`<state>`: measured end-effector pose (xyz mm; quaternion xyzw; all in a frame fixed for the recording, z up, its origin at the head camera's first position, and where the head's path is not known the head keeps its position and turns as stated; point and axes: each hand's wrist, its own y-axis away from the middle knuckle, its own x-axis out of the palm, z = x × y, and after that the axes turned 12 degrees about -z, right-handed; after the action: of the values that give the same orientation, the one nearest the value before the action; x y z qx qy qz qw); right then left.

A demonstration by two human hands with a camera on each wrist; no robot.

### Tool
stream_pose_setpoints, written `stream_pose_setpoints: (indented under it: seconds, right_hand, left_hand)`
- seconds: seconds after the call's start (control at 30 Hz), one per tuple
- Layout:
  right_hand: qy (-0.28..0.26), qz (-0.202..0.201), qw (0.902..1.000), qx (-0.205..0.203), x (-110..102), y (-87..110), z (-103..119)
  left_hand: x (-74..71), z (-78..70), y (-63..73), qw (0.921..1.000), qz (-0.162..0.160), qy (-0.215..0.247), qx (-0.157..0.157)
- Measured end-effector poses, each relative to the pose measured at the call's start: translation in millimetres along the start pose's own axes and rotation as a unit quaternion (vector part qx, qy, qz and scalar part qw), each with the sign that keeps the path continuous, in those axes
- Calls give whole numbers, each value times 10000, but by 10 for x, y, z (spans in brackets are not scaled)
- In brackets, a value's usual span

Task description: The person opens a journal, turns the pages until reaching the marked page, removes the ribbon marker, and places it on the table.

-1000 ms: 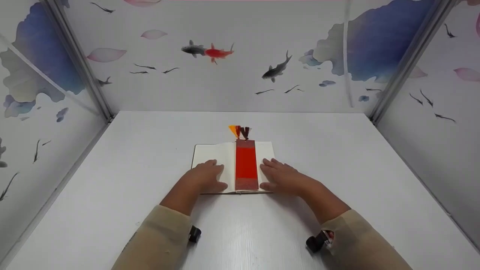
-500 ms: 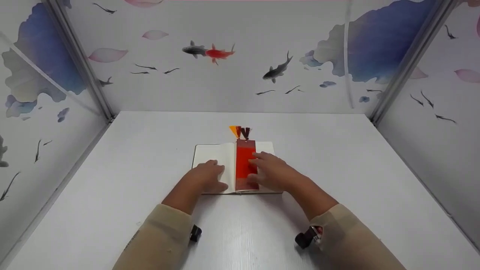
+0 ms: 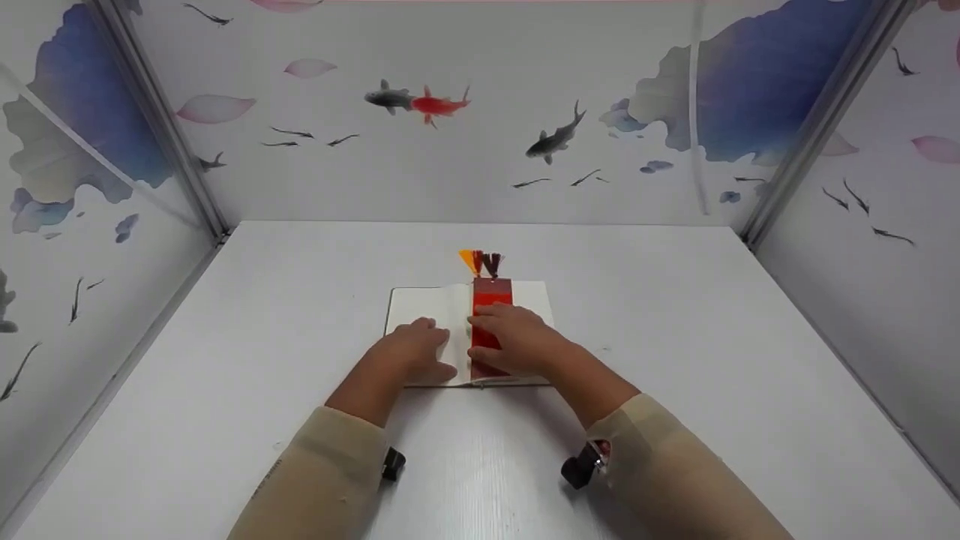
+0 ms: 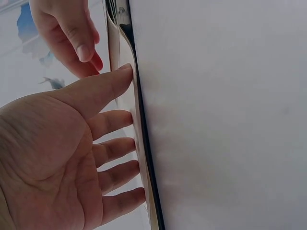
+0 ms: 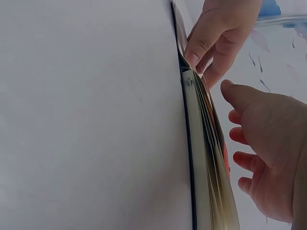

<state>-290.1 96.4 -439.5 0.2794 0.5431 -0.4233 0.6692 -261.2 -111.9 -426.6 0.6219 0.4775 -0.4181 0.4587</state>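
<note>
An open notebook (image 3: 416,304) with cream pages lies on the white table. Along its right page lies a red bookmark (image 3: 493,289), its orange, red and dark tassels (image 3: 480,262) past the top edge. My left hand (image 3: 417,354) presses the left page with fingers spread and extended; the left wrist view shows its fingertips (image 4: 129,117) at the paper. Over the bookmark reaches my right hand (image 3: 521,341), covering its middle. In the right wrist view, a slight gap shows between the right hand (image 5: 273,148) and the raised pages (image 5: 218,191) of the notebook.
White panels (image 3: 450,180) printed with fish and petals enclose the table (image 3: 300,277) at the back and sides. Below each cuff sits a small black wrist camera, one at the left sleeve (image 3: 319,472), one at the right sleeve (image 3: 675,465).
My right hand has left the right page's outer part and moved leftward over the bookmark. The left hand, notebook and bookmark stay where they were.
</note>
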Motion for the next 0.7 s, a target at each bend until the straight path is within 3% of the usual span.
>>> stream_pose_setpoints:
  seconds: [0.27, 0.5, 0.7]
  right_hand:
    - [150, 200, 9996, 158, 73, -4, -12]
    - [-22, 274, 9988, 414, 99, 50, -134]
    - [-147, 278, 9981, 533, 61, 126, -255]
  left_hand:
    - [10, 5, -15, 10000, 20, 48, -35]
    - [-8, -5, -4, 9998, 59, 131, -112]
    - [-13, 6, -2, 9999, 31, 117, 6]
